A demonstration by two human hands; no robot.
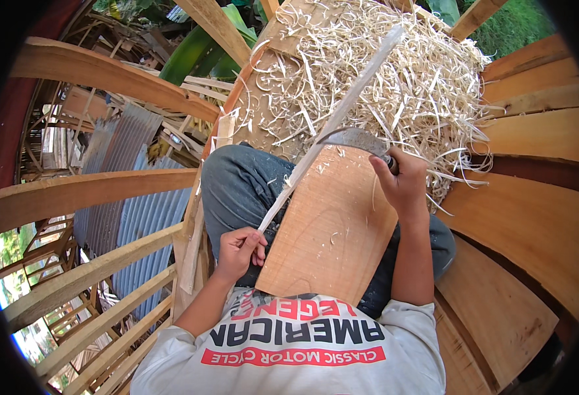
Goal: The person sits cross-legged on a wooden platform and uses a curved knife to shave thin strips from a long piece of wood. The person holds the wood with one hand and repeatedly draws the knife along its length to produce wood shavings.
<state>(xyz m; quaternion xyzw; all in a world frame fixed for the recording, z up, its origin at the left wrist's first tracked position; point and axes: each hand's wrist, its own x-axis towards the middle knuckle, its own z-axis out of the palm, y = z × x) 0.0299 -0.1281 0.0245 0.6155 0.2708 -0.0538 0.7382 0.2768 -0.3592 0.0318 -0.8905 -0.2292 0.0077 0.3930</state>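
Note:
My left hand (242,253) is closed around the near end of a long, pale wooden strip (332,125), which slants up and away to the right. In my right hand (403,181) is the dark handle of a curved-bladed knife (355,137), like a sickle. Its blade lies against the strip around mid-length, its tip on the strip's left side. Beneath the knife, a flat wooden board (332,224) rests across my lap, with a few small shavings on it.
A large heap of curly wood shavings (395,92) covers the floor ahead. Wooden planks (526,230) form a wall on the right. A slatted wooden railing (98,187) runs along the left, with corrugated metal sheets (141,191) and scrap timber beyond it.

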